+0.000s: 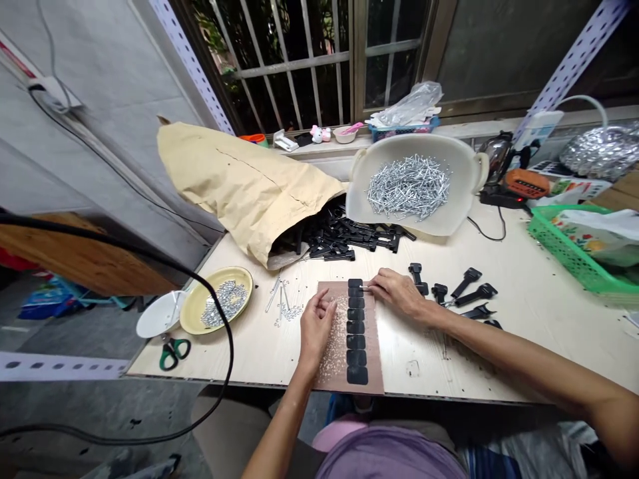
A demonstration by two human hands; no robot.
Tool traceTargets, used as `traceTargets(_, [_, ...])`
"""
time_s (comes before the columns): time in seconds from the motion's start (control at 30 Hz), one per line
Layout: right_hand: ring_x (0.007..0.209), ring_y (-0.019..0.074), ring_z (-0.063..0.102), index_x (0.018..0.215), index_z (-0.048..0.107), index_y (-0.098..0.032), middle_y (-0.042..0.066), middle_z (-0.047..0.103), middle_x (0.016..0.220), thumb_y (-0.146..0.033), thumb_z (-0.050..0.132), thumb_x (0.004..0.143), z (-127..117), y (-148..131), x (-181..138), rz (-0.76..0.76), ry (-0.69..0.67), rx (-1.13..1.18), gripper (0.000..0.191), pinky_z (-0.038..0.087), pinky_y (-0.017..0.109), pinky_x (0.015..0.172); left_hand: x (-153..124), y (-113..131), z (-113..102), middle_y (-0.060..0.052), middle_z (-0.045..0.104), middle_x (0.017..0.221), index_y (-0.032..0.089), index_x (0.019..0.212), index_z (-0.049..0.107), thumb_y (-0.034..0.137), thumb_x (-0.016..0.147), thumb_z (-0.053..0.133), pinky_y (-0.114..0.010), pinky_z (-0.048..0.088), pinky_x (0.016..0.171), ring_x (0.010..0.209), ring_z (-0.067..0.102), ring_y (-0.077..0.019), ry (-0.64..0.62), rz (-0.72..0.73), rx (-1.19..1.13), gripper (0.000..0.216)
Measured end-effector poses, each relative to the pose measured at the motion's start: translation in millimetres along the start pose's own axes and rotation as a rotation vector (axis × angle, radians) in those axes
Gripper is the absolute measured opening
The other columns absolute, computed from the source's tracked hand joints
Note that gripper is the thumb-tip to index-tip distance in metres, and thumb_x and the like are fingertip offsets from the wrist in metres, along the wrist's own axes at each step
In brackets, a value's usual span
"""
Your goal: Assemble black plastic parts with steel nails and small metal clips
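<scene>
A brown board (377,372) lies at the table's front edge. Down it runs a column of several black plastic pieces (356,342) with rounded corners. My right hand (397,291) pinches a thin silvery metal pin (365,288) at the far end of the column, its tip touching or just over the black pieces. My left hand (317,327) hovers over the board's left side, fingers loosely curled and thumb apart, with nothing visible in them. Tiny pale bits (335,339) are scattered on the board between that hand and the column.
A white basin (359,199) of metal pins stands behind, beside a paper sack (239,179) spilling black parts (344,236). Left are a yellow plate (190,313) of small metal pieces and scissors (174,352). Black handle-like parts (482,293) lie right, near a green basket (554,246).
</scene>
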State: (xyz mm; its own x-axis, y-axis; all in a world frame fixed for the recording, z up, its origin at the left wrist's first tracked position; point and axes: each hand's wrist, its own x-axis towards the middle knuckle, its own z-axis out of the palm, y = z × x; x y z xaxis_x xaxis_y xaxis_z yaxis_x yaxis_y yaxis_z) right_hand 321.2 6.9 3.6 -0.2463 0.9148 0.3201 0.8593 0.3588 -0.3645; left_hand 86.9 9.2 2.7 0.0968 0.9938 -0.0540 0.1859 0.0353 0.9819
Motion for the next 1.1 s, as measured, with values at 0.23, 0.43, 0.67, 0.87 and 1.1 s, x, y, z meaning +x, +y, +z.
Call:
traceTargets(0.23, [0.068, 0.0118, 0.047, 0.084, 0.057, -0.018, 0.001, 0.052, 0.074, -0.014, 0.032, 0.094, 13, -36, -43, -0.458, -0.182, 0.022, 0.027, 0.034, 0.022, 0.046, -4, -11, 6, 0.001, 0.053, 0.073, 0.019, 0.121, 0.055, 0.039, 0.08, 0.056, -0.024, 0.042, 0.061, 0.059, 0.047, -0.0112, 0.142, 0.138, 0.21, 0.046])
traceTargets(0.43, [0.059, 0.0095, 0.043, 0.081, 0.054, -0.015, 0.002, 0.051, 0.074, -0.014, 0.027, 0.095, -2, -30, -22, -0.228, -0.085, 0.118, 0.031, 0.036, 0.022, 0.045, -2, -12, 7, 0.001, 0.053, 0.07, 0.019, 0.12, 0.055, 0.041, 0.079, 0.057, -0.024, 0.042, 0.06, 0.058, 0.046, -0.0117, 0.171, 0.109, 0.21, 0.046])
traceTargets(0.67, [0.06, 0.0096, 0.042, 0.081, 0.053, -0.016, 0.001, 0.05, 0.073, -0.015, 0.028, 0.095, 3, -30, -25, -0.385, -0.179, 0.139, 0.029, 0.032, 0.02, 0.043, -2, -12, 7, 0.001, 0.051, 0.07, 0.018, 0.121, 0.052, 0.041, 0.082, 0.053, -0.024, 0.042, 0.061, 0.059, 0.047, -0.012, 0.164, 0.116, 0.274, 0.045])
traceTargets(0.87, [0.062, 0.0102, 0.039, 0.077, 0.053, -0.016, 0.001, 0.049, 0.072, -0.021, 0.034, 0.095, 11, -27, -25, -0.477, -0.164, 0.06, 0.027, 0.028, 0.021, 0.046, -1, -13, 7, 0.001, 0.052, 0.07, 0.018, 0.121, 0.052, 0.041, 0.083, 0.051, -0.024, 0.043, 0.062, 0.06, 0.048, -0.0118, 0.169, 0.113, 0.305, 0.044])
traceTargets(1.1, [0.063, 0.0102, 0.039, 0.08, 0.056, -0.016, 0.001, 0.049, 0.073, -0.025, 0.038, 0.095, 17, -39, -42, -0.43, -0.181, 0.074, 0.025, 0.024, 0.023, 0.048, -3, -13, 8, 0.001, 0.054, 0.073, 0.018, 0.122, 0.052, 0.04, 0.082, 0.052, -0.024, 0.043, 0.064, 0.062, 0.05, -0.0119, 0.168, 0.115, 0.281, 0.045])
